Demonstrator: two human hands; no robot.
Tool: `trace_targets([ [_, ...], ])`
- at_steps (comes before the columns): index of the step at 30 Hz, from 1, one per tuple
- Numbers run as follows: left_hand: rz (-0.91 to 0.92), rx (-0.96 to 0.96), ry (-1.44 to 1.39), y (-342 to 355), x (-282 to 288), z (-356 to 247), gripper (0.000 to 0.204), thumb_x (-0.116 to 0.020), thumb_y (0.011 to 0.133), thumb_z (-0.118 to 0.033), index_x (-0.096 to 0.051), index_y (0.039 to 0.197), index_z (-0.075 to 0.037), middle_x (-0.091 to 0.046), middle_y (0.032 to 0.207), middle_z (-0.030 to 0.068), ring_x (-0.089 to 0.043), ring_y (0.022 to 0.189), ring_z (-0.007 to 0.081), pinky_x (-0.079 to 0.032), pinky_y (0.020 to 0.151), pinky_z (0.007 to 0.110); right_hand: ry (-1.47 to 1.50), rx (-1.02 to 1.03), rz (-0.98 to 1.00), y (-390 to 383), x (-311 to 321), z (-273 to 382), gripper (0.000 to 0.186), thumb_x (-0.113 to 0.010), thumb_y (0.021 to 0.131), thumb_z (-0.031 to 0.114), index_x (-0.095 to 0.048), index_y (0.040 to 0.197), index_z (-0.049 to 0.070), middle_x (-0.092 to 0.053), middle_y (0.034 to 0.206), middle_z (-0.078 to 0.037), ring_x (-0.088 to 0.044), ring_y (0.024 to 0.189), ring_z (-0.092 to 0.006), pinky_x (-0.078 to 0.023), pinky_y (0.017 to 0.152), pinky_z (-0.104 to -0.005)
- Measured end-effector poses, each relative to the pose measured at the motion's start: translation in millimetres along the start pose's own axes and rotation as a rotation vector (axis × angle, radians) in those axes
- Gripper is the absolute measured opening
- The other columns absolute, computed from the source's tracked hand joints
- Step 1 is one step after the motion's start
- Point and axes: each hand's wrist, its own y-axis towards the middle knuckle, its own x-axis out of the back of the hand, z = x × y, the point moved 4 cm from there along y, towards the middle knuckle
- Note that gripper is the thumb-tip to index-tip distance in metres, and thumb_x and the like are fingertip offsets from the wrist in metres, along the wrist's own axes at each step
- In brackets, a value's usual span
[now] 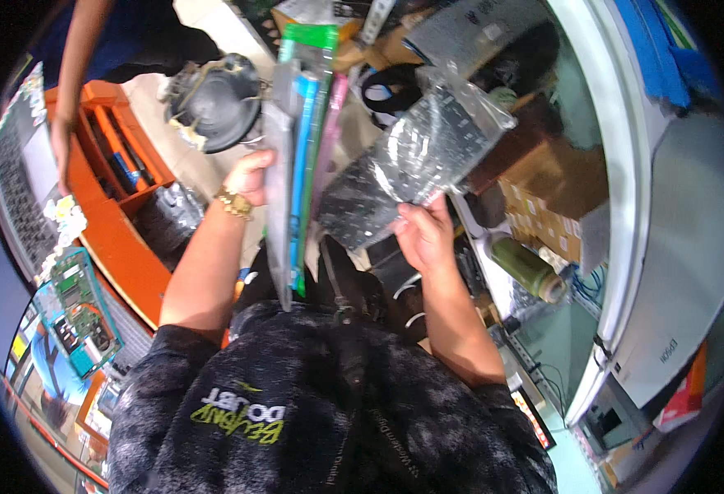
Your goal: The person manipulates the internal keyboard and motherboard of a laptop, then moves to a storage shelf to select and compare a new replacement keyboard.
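My left hand (251, 176), with a gold bracelet at its wrist, is closed on an upright stack of thin flat packages (302, 156). Grey, blue, green and pink edges show in the stack, and what the wrappings contain is hidden. To its right, my right hand (426, 236) pinches the lower edge of a black keyboard (411, 156) in a clear plastic bag. The keyboard tilts up toward the far right, and glare covers part of the bag.
Another person's arm (67, 107) reaches over an orange workbench (127, 263) at left, beside a laptop (18, 177) and a green circuit board (82, 288). Beyond stands a round black stool (218, 103). A cardboard box (543, 202) and green bottle (526, 267) are at right.
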Motion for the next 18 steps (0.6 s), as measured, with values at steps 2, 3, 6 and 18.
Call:
trace_targets([
  [2, -0.064, -0.004, -0.028, -2, 33, 17, 0.074, -0.089, 0.094, -0.038, -0.067, 0.155, -0.002, -0.073, 0.152, 0.0205, -0.074, 0.134, 0.0346, -0.058, 0.117, 0.056, -0.012, -0.041, -0.051, 1, -24, 5, 0.078, -0.063, 0.098, -0.016, -0.049, 0.170, 0.013, -0.066, 0.156, -0.009, -0.066, 0.138, -0.0259, -0.057, 0.110, -0.0438],
  [3, -0.084, 0.018, -0.039, -1, 52, 21, 0.059, -0.087, 0.096, -0.033, -0.075, 0.145, -0.003, -0.078, 0.146, 0.0154, -0.074, 0.131, 0.0306, -0.058, 0.116, 0.054, -0.056, -0.031, -0.080, -5, -17, 6, 0.078, -0.064, 0.098, -0.015, -0.050, 0.169, 0.013, -0.066, 0.155, -0.009, -0.066, 0.138, -0.0257, -0.057, 0.111, -0.0435],
  [6, -0.466, -0.058, 0.213, 8, 36, 24, 0.035, -0.083, 0.098, -0.022, -0.082, 0.128, -0.003, -0.083, 0.128, 0.0089, -0.076, 0.119, 0.0253, -0.058, 0.108, 0.047, -0.133, -0.019, -0.137, -13, 5, 0, 0.077, -0.066, 0.098, -0.013, -0.051, 0.169, 0.011, -0.067, 0.154, -0.009, -0.066, 0.137, -0.0252, -0.055, 0.112, -0.0424],
  [18, -0.149, 0.047, 0.049, 27, -6, 19, 0.080, -0.092, 0.092, -0.034, -0.064, 0.159, 0.000, -0.078, 0.148, 0.0154, -0.076, 0.133, 0.0302, -0.054, 0.121, 0.049, -0.272, -0.034, -0.082, 0, -27, -11, 0.077, -0.058, 0.097, -0.015, -0.046, 0.171, 0.006, -0.065, 0.152, -0.010, -0.068, 0.129, -0.0203, -0.056, 0.106, -0.0356],
])
